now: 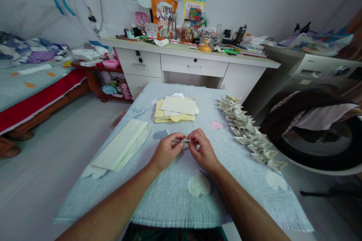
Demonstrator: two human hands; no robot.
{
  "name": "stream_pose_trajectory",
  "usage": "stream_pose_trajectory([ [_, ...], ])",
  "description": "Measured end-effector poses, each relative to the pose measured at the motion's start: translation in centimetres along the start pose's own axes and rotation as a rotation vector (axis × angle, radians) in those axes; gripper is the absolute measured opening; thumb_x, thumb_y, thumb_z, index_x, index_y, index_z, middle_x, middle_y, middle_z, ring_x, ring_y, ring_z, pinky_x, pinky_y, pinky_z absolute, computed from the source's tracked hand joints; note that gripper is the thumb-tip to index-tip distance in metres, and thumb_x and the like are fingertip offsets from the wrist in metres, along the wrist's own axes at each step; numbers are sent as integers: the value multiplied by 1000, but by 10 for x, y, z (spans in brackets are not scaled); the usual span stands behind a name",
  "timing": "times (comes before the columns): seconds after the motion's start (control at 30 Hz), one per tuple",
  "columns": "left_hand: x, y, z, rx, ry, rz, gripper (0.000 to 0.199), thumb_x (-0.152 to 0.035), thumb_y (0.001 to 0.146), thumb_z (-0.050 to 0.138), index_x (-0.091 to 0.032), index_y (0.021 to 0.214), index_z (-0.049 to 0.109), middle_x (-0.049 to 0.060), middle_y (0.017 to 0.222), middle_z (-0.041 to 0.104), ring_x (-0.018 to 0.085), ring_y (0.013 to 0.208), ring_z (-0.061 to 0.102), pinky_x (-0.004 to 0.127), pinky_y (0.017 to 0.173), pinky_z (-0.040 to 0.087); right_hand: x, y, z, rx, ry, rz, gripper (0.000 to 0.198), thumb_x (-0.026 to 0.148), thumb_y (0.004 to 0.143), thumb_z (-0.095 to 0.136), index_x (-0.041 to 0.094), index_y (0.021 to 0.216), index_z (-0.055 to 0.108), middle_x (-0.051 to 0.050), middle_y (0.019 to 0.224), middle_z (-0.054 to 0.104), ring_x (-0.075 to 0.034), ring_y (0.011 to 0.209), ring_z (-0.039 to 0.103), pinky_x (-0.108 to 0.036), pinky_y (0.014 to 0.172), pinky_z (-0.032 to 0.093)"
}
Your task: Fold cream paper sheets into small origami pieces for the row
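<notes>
Between the fingertips of both hands is a small folded piece of paper [185,143], pale and mostly covered by the fingers. My left hand [169,150] pinches its left side; my right hand [203,148] pinches its right side. Just beyond the hands lies a stack of yellow and cream paper sheets [178,104]. To the left rests a bundle of folded pale-green paper [123,144]. On the right, several folded paper pieces with pointed ends [247,128] stand in rows running toward the table's right edge.
A light blue cloth with heart shapes [169,205] covers the table. Behind it stands a white desk [195,66] crowded with jars, a pink clock [141,19] and an orange snack bag [163,11]. A washing machine [313,71] with its door open is at right, a bed [31,83] at left.
</notes>
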State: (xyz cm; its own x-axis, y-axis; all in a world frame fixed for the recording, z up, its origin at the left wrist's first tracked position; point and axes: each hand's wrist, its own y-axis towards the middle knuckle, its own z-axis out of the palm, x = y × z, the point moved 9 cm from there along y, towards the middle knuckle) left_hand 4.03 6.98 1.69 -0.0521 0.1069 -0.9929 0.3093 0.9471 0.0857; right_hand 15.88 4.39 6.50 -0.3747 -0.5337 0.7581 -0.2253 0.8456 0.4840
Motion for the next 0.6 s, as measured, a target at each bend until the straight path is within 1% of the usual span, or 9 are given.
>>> stream_pose_trajectory([
  [0.13,7,2,-3,-46,-227,-63,27,-20,76,62,-14,102,62,5,94,67,13,72,65,27,70,53,5,-1,4,47,-27,-42,37,1,76,47,22,103,59,-5,96,47,-15,85,51,-27,71,44],
  [0.2,9,2,-2,-40,-341,-78,29,-22,75,64,-15,103,62,5,98,64,14,77,63,28,70,54,5,-2,4,55,-49,-60,39,1,74,48,22,105,60,-5,97,46,-16,88,51,-28,74,45],
  [0.27,10,2,-1,-29,-420,-84,32,-25,74,67,-16,105,62,6,102,62,16,85,62,29,72,54,5,-3,4,54,-63,-69,38,2,74,49,22,104,61,-5,98,46,-17,89,51,-29,75,45],
  [0.37,14,3,-3,-65,-415,-98,42,-25,69,75,-17,107,61,6,105,60,16,91,60,27,76,52,6,-4,4,68,-55,-77,35,4,76,50,23,102,63,-5,98,47,-17,90,51,-29,76,45],
  [0.43,16,4,-4,-68,-385,-101,46,-23,66,77,-16,108,60,6,104,60,15,90,61,27,78,50,5,-4,3,64,-15,-58,37,6,77,50,23,108,62,-5,99,48,-17,88,51,-28,73,45],
  [0.53,16,6,1,-16,-371,-85,48,-21,67,77,-17,110,57,5,102,61,14,85,63,27,78,49,-5,-3,-3,-7,66,47,41,12,80,53,22,119,53,-5,98,50,-15,82,52,-26,69,44],
  [0.6,15,6,3,14,-355,-76,49,-20,68,75,-18,112,56,3,99,60,12,78,63,24,74,49,-16,-4,-5,-36,108,143,31,18,82,55,20,114,55,-3,92,53,-14,77,51,-25,67,43],
])
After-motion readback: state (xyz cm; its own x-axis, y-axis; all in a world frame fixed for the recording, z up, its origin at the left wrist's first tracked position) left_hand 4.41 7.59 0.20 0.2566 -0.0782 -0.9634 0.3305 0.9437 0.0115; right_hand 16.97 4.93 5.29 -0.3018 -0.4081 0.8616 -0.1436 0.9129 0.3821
